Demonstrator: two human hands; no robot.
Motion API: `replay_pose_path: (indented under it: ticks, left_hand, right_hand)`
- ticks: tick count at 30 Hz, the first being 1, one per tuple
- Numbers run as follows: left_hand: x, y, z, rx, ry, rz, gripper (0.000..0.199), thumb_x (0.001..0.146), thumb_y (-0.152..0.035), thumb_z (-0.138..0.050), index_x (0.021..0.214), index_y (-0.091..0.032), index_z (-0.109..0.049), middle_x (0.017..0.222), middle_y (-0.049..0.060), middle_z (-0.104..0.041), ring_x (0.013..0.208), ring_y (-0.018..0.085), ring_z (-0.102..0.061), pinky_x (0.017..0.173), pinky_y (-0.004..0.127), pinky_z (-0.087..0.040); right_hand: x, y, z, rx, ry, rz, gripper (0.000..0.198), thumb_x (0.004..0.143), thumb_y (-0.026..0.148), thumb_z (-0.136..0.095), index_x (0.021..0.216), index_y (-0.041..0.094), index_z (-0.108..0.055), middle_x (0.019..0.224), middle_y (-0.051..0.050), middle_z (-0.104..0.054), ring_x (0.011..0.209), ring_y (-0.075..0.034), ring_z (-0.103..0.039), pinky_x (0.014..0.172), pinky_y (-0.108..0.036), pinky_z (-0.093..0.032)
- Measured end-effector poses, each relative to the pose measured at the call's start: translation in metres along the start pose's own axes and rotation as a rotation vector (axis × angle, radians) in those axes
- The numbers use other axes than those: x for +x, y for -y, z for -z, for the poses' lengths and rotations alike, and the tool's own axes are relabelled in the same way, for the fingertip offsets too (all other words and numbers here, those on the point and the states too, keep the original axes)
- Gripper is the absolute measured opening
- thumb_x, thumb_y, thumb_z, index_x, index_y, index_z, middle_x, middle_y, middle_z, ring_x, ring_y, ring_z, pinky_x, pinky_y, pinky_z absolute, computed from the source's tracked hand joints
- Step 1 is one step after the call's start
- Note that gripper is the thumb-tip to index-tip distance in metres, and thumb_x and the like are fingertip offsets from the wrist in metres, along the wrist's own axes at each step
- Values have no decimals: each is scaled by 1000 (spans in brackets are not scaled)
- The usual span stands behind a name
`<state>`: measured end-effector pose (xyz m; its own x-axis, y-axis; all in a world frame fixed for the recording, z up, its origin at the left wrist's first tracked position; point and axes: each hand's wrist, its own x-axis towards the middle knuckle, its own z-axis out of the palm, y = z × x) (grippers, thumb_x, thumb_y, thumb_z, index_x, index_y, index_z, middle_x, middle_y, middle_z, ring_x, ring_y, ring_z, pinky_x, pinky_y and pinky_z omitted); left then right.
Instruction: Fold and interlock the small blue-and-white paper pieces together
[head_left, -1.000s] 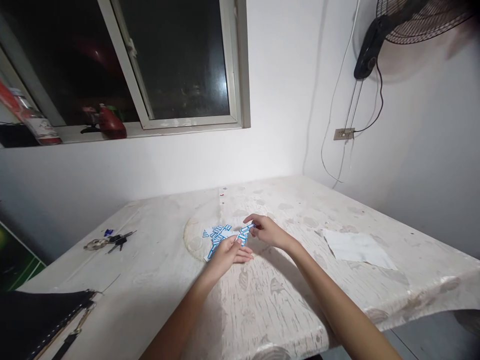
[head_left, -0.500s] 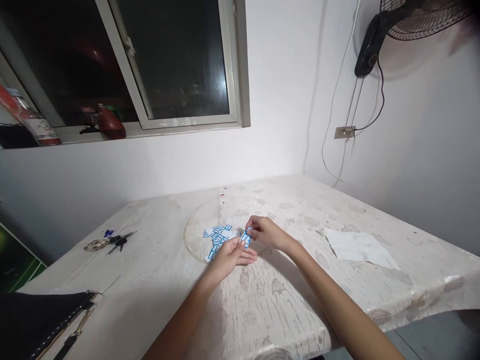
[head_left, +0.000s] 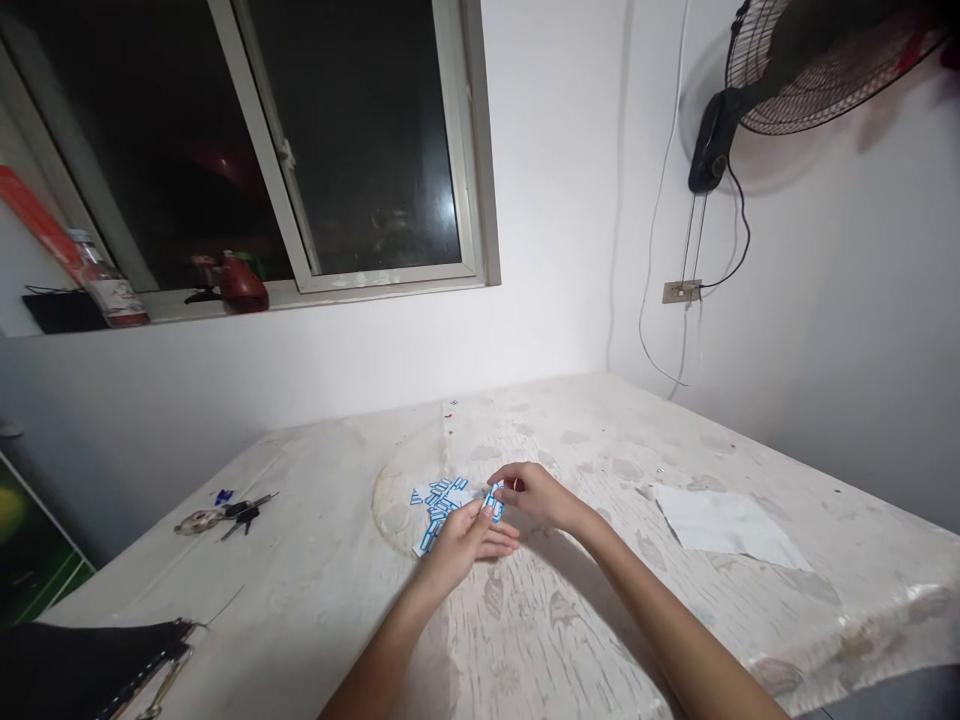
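A small white paper piece with blue printed lines [head_left: 495,503] is held between both hands above the table. My left hand [head_left: 471,537] pinches its lower edge with the thumb, the other fingers stretched out beneath. From the right, my right hand [head_left: 534,494] grips the piece's upper end between thumb and fingertips. Just left of the hands lies a loose pile of similar blue-and-white paper pieces [head_left: 442,497], partly covered by my left hand. What is printed on the pieces is too small to read.
The table [head_left: 315,580] has a pale patterned cover. Keys [head_left: 241,512] lie at the left, with a black pouch [head_left: 90,660] nearer me. A white sheet [head_left: 727,524] rests at the right. Behind stand a wall, a window and a wall fan [head_left: 716,140].
The whole view has tilted up a little, so everything sits lower in the picture. Both hands keep their hold on the paper piece, with hardly any movement between them.
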<state>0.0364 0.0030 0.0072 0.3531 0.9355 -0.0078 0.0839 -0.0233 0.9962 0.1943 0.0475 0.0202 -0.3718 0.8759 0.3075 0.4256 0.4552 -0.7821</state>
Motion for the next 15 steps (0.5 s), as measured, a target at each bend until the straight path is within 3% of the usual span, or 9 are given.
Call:
replay_pose_path:
  ticks: [6, 9, 12, 15]
  left_hand:
    - [0, 1, 3, 4, -12, -18, 52, 78, -59, -42, 99, -12, -50, 87, 16, -68, 74, 21, -67, 65, 29, -51]
    - [2, 3, 2, 18, -12, -22, 51, 77, -61, -42, 95, -13, -50, 87, 16, -68, 75, 21, -67, 64, 28, -51]
    - [2, 3, 3, 45, -19, -29, 51, 76, -62, -43, 89, -14, -50, 82, 14, -68, 72, 21, -66, 61, 29, -50]
    - [-9, -4, 7, 189, -143, -73, 44, 73, -61, -49, 77, -17, -53, 67, 8, -65, 61, 19, -63, 56, 29, -49]
  right_hand:
    - [0, 0, -3, 85, 14, 24, 30, 75, 29, -54, 97, 11, -66, 92, -9, -61, 74, -15, -53, 70, -28, -42]
    - [2, -1, -4, 275, 103, -27, 34, 74, 28, -53, 100, 8, -63, 73, -5, -60, 60, -12, -51, 60, -27, -42]
    - [3, 0, -5, 427, 110, -75, 33, 69, 22, -56, 99, 9, -61, 56, 3, -51, 49, -9, -46, 51, -24, -38]
    - [5, 3, -6, 530, 56, -84, 29, 65, 20, -58, 92, 10, -63, 54, 3, -50, 48, -8, -44, 50, -23, -36]
